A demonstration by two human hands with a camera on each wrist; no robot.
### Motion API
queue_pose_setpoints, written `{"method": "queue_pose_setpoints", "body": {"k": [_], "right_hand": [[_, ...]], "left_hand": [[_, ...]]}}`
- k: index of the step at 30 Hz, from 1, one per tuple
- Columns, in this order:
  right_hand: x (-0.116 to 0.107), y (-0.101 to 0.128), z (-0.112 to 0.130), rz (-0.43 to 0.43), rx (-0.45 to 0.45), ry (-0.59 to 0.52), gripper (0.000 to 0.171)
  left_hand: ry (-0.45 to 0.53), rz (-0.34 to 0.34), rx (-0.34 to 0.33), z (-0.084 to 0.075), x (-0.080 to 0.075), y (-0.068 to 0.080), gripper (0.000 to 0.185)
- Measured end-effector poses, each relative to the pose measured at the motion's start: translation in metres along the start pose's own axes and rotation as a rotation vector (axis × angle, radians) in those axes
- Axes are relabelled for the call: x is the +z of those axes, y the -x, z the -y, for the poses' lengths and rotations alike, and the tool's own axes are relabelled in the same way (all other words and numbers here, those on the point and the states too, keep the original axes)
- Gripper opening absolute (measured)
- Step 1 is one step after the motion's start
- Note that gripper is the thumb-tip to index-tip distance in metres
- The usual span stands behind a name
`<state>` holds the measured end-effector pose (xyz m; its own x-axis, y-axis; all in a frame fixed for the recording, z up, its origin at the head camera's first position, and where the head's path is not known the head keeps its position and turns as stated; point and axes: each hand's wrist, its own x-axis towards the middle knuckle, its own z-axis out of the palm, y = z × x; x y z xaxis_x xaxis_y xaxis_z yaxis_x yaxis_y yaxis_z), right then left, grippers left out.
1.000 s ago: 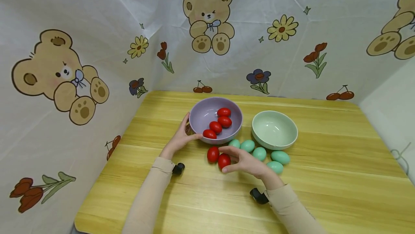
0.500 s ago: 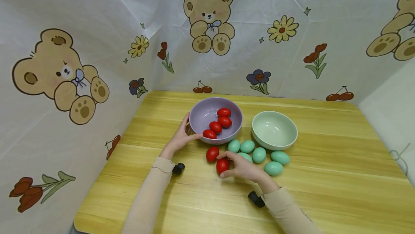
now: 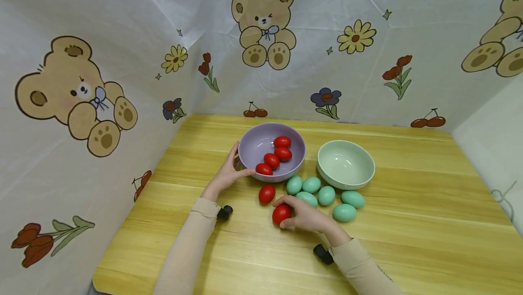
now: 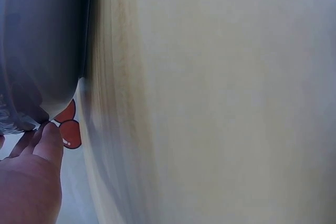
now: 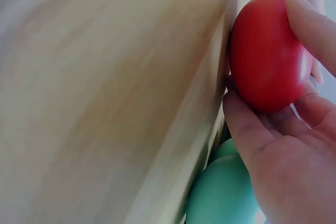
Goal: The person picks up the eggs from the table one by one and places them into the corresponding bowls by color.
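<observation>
In the head view my left hand (image 3: 223, 178) holds the purple bowl (image 3: 251, 143), thumb at its near rim and fingers along its left side. The left wrist view has those fingers (image 4: 50, 145) against the bowl's outer wall (image 4: 42, 40). Several red eggs (image 3: 283, 153) lie inside this bowl. My right hand (image 3: 308, 216) grips a red egg (image 3: 281, 214) between thumb and fingers. Close up, in the right wrist view, the red egg (image 5: 268, 51) sits low beside the tabletop. One more red egg (image 3: 267, 194) lies on the table between the bowl and the right hand.
Several green eggs (image 3: 326, 195) lie on the wooden table (image 3: 425, 204), some right behind my right hand. A pale green bowl (image 3: 345, 159) stands behind them with nothing in it. A bear-printed sheet (image 3: 155, 22) rises at the back and left.
My right hand has moved slightly left and toward me, and its fingers have closed on the red egg. A green egg it had covered now shows. My left hand has stayed put.
</observation>
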<state>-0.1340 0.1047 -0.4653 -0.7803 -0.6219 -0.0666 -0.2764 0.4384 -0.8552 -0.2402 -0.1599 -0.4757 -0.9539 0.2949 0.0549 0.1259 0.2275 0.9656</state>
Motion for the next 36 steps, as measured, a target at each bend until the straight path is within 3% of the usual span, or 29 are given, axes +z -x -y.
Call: {"method": "queue_pose_setpoints", "body": {"k": [4, 10, 16, 17, 24, 27, 32, 36], "right_hand": [[0.000, 0.001, -0.001, 0.009, -0.028, 0.021, 0.043], [0.000, 0.001, -0.002, 0.009, -0.050, 0.058, 0.043], [-0.008, 0.000, 0.002, -0.005, -0.069, -0.012, 0.046], [-0.011, -0.001, 0.004, -0.009, -0.065, -0.034, 0.047], [-0.044, -0.010, 0.019, -0.067, -0.046, -0.085, 0.049], [-0.060, -0.016, 0.026, -0.107, -0.069, -0.102, 0.050], [-0.080, -0.030, 0.029, -0.199, -0.028, -0.183, 0.054], [-0.091, -0.043, 0.028, -0.226, 0.008, -0.218, 0.053]], "left_hand": [[0.014, 0.020, -0.005, -0.005, -0.001, 0.001, 0.106], [0.047, 0.052, -0.015, -0.024, -0.002, 0.008, 0.103], [0.007, 0.021, 0.003, -0.004, -0.001, 0.002, 0.105], [0.002, 0.017, 0.011, 0.000, -0.001, 0.001, 0.105], [0.028, 0.057, -0.009, -0.028, -0.001, 0.010, 0.101], [0.023, 0.064, -0.003, -0.031, -0.001, 0.011, 0.101], [0.044, 0.074, -0.012, -0.028, -0.002, 0.010, 0.103], [0.035, 0.052, -0.019, -0.013, -0.001, 0.005, 0.105]]}}
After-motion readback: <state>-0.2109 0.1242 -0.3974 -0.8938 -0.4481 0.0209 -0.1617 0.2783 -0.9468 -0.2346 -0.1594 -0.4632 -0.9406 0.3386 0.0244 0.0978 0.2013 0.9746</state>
